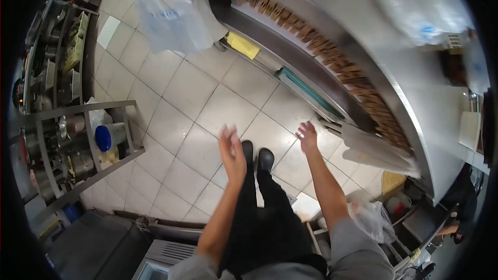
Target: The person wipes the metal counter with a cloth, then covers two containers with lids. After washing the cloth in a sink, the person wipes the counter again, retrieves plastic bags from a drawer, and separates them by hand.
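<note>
My left hand point(232, 154) is raised over the tiled floor point(207, 93) with its fingers apart and nothing in it; it is slightly blurred. To the right, my right hand point(307, 136) hangs in the air with spread, empty fingers. Neither hand touches anything. Between and below them are my dark shoes point(265, 159). The steel counter point(410, 109) runs along the right, with a long row of clothespin-like brown pieces point(321, 46) at its inner edge. Nearest my right hand under the counter is a teal flat object point(311, 93).
White plastic bags point(174, 15) hang at the upper left. A metal rack point(88, 106) on the left holds pots and a blue-lidded tub point(103, 138). A yellow item point(242, 45) lies on a low shelf. A person's arm point(447, 230) shows at the lower right.
</note>
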Demonstrator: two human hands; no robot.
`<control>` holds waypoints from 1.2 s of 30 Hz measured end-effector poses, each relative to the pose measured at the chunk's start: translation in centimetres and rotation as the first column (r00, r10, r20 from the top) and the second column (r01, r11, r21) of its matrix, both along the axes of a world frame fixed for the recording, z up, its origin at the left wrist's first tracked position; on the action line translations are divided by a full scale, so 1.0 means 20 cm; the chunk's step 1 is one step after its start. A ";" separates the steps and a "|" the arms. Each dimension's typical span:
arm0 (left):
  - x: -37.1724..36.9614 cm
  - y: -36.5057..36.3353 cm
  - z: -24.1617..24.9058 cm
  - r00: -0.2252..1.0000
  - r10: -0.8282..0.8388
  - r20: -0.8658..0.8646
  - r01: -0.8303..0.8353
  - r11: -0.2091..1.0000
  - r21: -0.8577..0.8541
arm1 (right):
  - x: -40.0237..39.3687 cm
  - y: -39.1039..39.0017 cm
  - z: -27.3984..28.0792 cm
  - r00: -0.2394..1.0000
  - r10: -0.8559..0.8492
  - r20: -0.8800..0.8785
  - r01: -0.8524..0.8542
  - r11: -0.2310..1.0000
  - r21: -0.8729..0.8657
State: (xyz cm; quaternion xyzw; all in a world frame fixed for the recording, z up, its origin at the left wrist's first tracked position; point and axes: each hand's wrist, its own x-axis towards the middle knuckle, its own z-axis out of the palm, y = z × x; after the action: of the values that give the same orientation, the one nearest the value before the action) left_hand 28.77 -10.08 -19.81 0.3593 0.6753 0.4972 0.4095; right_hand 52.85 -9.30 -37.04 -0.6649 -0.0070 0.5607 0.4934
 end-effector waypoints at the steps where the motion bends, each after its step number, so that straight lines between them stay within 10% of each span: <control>1: 0.02 -0.20 -0.23 0.999 -0.019 0.037 0.020 0.999 -0.044 | 0.08 0.10 -0.26 0.964 -0.247 -0.096 0.248 0.969 -0.005; 5: 0.20 -0.70 -0.71 0.945 -0.121 0.305 0.196 0.954 -0.227 | 0.31 0.39 -0.75 0.867 -0.233 -0.441 0.393 0.863 0.317; 8: 0.29 -0.77 -0.88 0.924 -0.078 0.373 0.200 0.933 -0.300 | 0.25 0.30 -0.73 0.926 -0.182 -0.331 0.309 0.868 0.388; 15: 0.32 -0.74 -1.00 0.926 -0.099 0.364 0.207 0.940 -0.270 | -0.26 -0.34 -0.46 0.909 -0.206 -0.363 0.277 0.948 0.155; 18: 0.29 -0.69 -1.00 0.929 -0.078 0.361 0.188 0.942 -0.279 | -0.30 -0.52 -0.36 0.884 -0.088 -0.460 0.147 0.984 0.096; 20: 0.28 -0.65 -1.00 0.947 -0.060 0.315 0.153 0.948 -0.280 | -0.24 -0.47 -0.12 0.818 0.333 -0.469 -0.424 0.900 -0.102; 21: 0.27 -0.62 -1.01 0.946 -0.059 0.319 0.153 0.949 -0.277 | -0.19 -0.41 -0.04 0.820 0.335 -0.465 -0.425 0.899 -0.102; 22: 0.26 -0.60 -1.01 0.952 -0.094 0.291 0.179 0.943 -0.282 | -0.14 -0.33 0.01 0.820 0.537 -0.197 -0.562 0.821 -0.103; 25: 0.27 -0.57 -0.97 0.948 -0.121 0.294 0.205 0.940 -0.272 | 0.09 -0.06 -0.17 0.248 0.536 0.807 -0.562 0.758 -0.331; 27: 0.28 -0.53 -0.95 0.933 -0.157 0.325 0.249 0.932 -0.263 | 0.06 0.14 -0.22 -0.650 0.317 0.691 -0.148 0.839 -0.523; 31: 0.25 -0.46 -0.84 0.925 -0.249 0.287 0.318 0.920 -0.228 | 0.35 0.18 -0.63 -0.594 0.313 0.741 -0.228 0.818 -0.529; 33: 0.23 -0.41 -0.79 0.917 -0.263 0.300 0.327 0.927 -0.183 | 0.39 0.18 -0.53 -0.072 0.359 0.931 -0.297 0.883 -0.364; 36: 0.28 -0.25 -0.79 0.856 -0.206 0.474 0.299 0.946 -0.128 | 0.18 0.04 -0.10 0.210 0.293 0.933 -0.393 0.899 -0.194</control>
State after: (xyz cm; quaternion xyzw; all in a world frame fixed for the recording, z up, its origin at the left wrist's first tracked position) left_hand 34.36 -15.03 -35.51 0.2765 0.5531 0.4397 0.6514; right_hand 56.39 -8.56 -39.13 -0.8238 -0.4666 0.1530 0.2833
